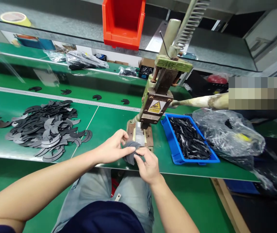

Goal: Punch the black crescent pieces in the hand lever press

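A small stack of dark grey crescent-shaped pieces [130, 158] is between my hands, just in front of the base of a bench press [156, 97]. My left hand [111, 147] is closed on the stack from the left, its thumb lying across the top. From the right, the thumb and fingers of my right hand [149, 164] pinch the stack's edge. Whether a separate small part is in those right fingertips, I cannot tell. Behind the stack, the press's metal plate [140, 136] sits under the ram. A large loose heap of crescent pieces [48, 129] lies to the left.
On the right, a blue bin [174, 158] holds many small black parts, beside a clear plastic bag [228, 132]. The press lever [201, 102] sticks out rightward. Black pieces [96, 97] lie spaced along the green strip behind. Overhead, an orange bin [123, 40] sits on the shelf.
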`<state>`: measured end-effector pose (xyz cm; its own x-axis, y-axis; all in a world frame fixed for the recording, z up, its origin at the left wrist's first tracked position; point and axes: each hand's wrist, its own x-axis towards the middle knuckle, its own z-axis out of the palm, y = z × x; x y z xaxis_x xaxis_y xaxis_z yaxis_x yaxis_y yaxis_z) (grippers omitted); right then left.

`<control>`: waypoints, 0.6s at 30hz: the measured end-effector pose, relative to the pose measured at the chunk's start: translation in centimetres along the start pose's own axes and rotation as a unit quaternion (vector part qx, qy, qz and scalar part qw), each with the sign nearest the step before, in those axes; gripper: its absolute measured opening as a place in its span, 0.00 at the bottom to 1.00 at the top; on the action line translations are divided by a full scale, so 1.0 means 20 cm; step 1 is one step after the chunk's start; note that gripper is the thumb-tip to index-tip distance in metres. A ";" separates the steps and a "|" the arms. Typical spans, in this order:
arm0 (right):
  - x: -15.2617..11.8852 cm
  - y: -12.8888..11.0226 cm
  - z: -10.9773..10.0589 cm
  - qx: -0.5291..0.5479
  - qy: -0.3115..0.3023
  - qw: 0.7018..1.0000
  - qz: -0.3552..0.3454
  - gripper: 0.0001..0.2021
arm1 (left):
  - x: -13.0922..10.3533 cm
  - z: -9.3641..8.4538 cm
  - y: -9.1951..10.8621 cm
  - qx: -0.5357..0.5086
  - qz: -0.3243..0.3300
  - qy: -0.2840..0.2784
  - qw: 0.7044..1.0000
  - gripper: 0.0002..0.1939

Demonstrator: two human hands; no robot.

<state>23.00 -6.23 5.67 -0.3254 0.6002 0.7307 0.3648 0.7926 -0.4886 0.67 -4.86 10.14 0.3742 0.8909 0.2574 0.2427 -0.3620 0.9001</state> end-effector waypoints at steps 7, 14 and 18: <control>-0.05 -0.07 -0.13 0.029 -0.023 0.990 0.134 0.11 | 0.02 0.10 -0.08 -0.204 -0.074 -0.154 0.964 0.23; 0.06 0.05 -0.40 -0.045 0.004 0.967 0.250 0.13 | 0.07 0.06 -0.38 -0.019 -0.051 -0.013 0.998 0.21; 0.27 0.24 -0.54 -0.142 -0.004 0.958 0.249 0.10 | 0.07 0.05 -0.51 0.058 -0.023 0.022 0.998 0.20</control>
<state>32.37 -0.35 12.48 -0.0548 0.8981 0.4363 0.6988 0.3466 -0.6258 -0.49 -0.24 1.00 0.3219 0.9175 0.2334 0.3619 -0.3471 0.8652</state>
